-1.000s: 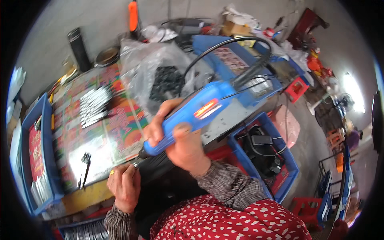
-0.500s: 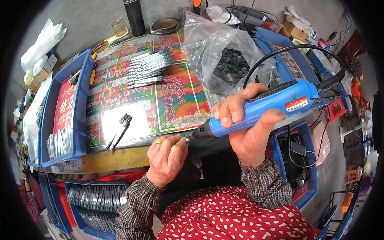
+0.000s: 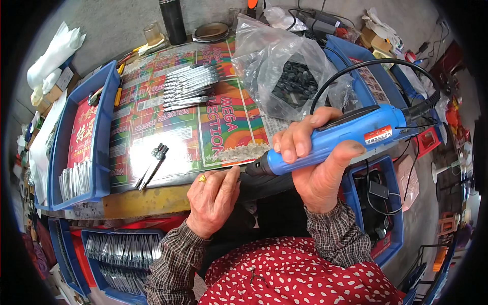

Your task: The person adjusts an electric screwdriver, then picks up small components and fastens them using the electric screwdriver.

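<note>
My right hand is wrapped round a blue electric screwdriver, which lies almost level with its black nose pointing left. My left hand, a ring on one finger, is pinched closed right at the tool's tip; what it grips there is hidden by the fingers. Just beyond the left hand, a few slim silver rods with black ends lie on the glossy table cover. Farther back rests a stack of similar silver rods.
A clear plastic bag holds many small black parts. At the left stands a blue bin with silver rods; another rod-filled bin sits below the table edge. The screwdriver's black cable arches over the right side.
My left fingers have shifted slightly at the tip, and the small metal piece seen there before is now covered. The screwdriver stays nearly in place.
</note>
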Demonstrator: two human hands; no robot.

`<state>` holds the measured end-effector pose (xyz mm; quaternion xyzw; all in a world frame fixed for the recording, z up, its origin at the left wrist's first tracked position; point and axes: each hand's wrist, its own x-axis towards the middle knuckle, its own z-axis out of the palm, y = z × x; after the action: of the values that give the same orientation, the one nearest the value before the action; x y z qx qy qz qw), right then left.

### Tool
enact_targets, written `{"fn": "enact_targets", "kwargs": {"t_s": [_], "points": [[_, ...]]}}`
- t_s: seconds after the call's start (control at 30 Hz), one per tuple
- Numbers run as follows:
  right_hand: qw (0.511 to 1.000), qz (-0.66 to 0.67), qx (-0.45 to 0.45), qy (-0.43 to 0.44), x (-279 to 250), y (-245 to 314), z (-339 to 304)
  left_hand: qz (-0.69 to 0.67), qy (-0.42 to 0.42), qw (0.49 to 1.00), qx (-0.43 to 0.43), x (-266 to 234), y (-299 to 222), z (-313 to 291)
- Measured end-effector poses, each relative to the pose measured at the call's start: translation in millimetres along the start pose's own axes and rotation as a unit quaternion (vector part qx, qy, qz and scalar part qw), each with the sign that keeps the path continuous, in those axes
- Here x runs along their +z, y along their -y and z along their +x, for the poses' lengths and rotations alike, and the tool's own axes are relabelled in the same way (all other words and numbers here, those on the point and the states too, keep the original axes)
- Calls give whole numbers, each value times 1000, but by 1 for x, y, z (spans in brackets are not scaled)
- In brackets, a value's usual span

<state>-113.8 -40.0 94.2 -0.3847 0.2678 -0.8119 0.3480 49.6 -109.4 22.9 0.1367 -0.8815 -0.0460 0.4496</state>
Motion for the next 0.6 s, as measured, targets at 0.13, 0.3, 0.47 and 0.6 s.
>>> {"fn": "enact_targets", "kwargs": {"t_s": [0.13, 0.3, 0.47, 0.6], "points": [[1000, 1, 0, -6, 0, -1, -1, -2, -5, 1000, 11, 1, 0, 2], [1000, -6, -2, -11, -1, 2, 0, -10, -13, 1000, 6, 3, 2, 1], [1000, 20, -7, -15, -9, 3, 1, 9, -9, 1000, 13, 0, 1, 3], [1000, 12, -10, -21, -9, 3, 0, 8, -11, 1000, 18, 2, 1, 2]]}}
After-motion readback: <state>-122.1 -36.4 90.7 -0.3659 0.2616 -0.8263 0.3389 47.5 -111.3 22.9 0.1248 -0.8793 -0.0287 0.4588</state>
